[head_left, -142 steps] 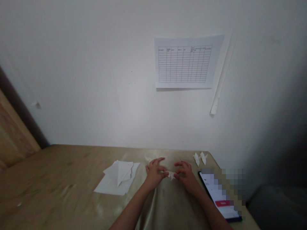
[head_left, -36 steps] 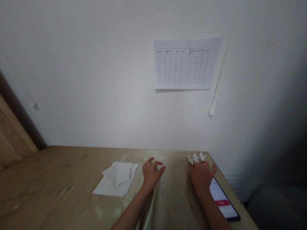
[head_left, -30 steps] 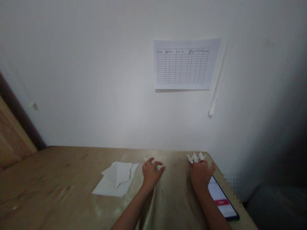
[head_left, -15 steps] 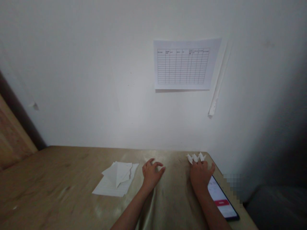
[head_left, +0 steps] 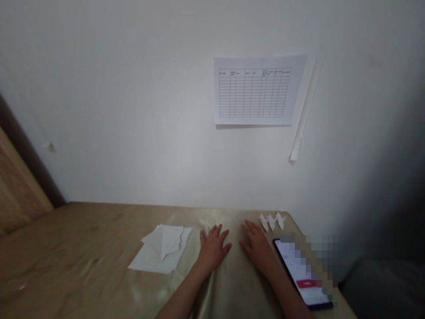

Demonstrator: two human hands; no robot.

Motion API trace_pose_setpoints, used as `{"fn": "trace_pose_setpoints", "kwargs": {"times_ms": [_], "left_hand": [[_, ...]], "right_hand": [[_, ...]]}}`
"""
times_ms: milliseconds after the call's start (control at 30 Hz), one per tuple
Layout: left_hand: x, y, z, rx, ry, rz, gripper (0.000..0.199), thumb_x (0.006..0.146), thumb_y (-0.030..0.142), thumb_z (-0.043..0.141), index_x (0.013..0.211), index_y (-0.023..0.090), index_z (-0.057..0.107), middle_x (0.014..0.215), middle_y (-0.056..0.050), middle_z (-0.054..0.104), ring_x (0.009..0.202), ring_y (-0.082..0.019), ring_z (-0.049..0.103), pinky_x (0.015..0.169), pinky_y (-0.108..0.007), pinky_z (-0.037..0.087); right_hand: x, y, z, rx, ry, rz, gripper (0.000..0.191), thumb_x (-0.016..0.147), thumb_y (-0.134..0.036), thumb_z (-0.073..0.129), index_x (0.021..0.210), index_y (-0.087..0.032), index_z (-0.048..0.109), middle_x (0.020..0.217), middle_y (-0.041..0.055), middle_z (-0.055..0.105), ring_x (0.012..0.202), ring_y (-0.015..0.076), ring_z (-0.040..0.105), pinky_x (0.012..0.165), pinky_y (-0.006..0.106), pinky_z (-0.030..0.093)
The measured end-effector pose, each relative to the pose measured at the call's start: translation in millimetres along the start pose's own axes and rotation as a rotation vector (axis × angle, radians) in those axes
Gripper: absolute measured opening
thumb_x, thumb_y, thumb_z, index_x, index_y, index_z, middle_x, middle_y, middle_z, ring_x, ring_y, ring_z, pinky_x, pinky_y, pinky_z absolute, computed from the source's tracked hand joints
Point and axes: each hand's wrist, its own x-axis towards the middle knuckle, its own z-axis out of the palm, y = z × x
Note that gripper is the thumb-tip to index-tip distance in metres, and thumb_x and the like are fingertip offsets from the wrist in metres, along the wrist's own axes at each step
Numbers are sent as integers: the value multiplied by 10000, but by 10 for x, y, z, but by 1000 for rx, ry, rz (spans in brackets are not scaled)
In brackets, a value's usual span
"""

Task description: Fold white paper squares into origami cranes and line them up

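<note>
A tan, creased bench [head_left: 83,248] meets a white wall [head_left: 133,110]. Three white paper figures [head_left: 271,223], folded to points, sit far right; left hand [head_left: 212,249] and right hand [head_left: 259,249] have fingers apart.

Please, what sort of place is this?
Probably a plain indoor room, home or office I cannot tell: a table stands against a white wall, a printed sheet hangs there, and folded paper shapes lie on the table.

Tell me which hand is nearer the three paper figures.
Right. The right hand is just left of the paper figures and a little closer to the camera, not touching them; the left hand lies farther left.
</note>
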Motion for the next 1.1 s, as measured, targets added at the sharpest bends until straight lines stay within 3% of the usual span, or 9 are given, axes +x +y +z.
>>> {"fn": "trace_pose_setpoints", "kwargs": {"times_ms": [167,367,467,567,667,767,833,967,1100], "left_hand": [[-1,-57,-5,39,-1,66,498,951,504,481,1429,368,494,1598,-53,386,1477,-324,322,1166,-695,171],[-13,-87,-162,98,47,130,407,957,429,513,1351,345,573,1484,-69,536,1386,-299,448,1159,-617,248],[-16,-183,-368,213,148,10,295,964,341,490,1165,268,693,1314,-93,654,1251,-309,553,1137,-590,268],[-45,-373,-596,300,267,-209,344,975,270,421,1201,201,671,1233,-137,679,1166,-310,590,1085,-543,325],[-106,-604,-782,381,329,-404,355,945,276,470,1233,145,631,1216,-164,669,1146,-328,594,1021,-517,381],[-163,-810,-890,401,308,-528,376,934,417,503,1114,133,671,1153,-167,678,1095,-345,620,924,-489,448],[-182,-914,-917,339,208,-594,396,886,492,567,1064,163,695,1158,-154,684,1087,-350,635,883,-480,477],[-173,-1044,-918,251,90,-627,349,842,473,612,1044,207,713,1169,-130,710,1103,-343,653,854,-451,499],[-153,-1114,-926,171,70,-632,297,853,433,578,1027,247,731,1157,-101,740,1113,-318,667,826,-409,501]], "right_hand": [[-17,1,33,57,-179,2,557,938,-416,478,1450,-198,488,1581,70,394,1485,250,308,1245,456,195],[-7,37,28,94,-179,12,544,931,-417,508,1428,-194,517,1554,92,433,1466,263,350,1244,477,188],[-4,70,37,126,-150,1,525,929,-412,517,1403,-189,547,1526,99,474,1447,253,383,1234,449,233],[0,102,52,144,-134,-1,513,927,-402,519,1383,-171,568,1503,110,501,1425,249,415,1225,440,261],[0,117,58,150,-117,-7,505,922,-392,529,1368,-163,582,1494,115,512,1414,252,429,1222,445,270],[-3,124,51,150,-111,-6,495,917,-377,534,1365,-172,586,1495,106,512,1412,248,431,1217,436,282],[-4,133,47,151,-111,-6,492,915,-376,539,1362,-178,590,1493,104,516,1406,246,438,1210,431,295],[3,153,39,143,-119,-7,488,922,-384,526,1356,-173,596,1484,108,525,1396,245,447,1205,423,303],[7,144,12,144,-138,2,493,916,-378,531,1362,-178,591,1490,105,518,1401,243,440,1208,415,297]]}}
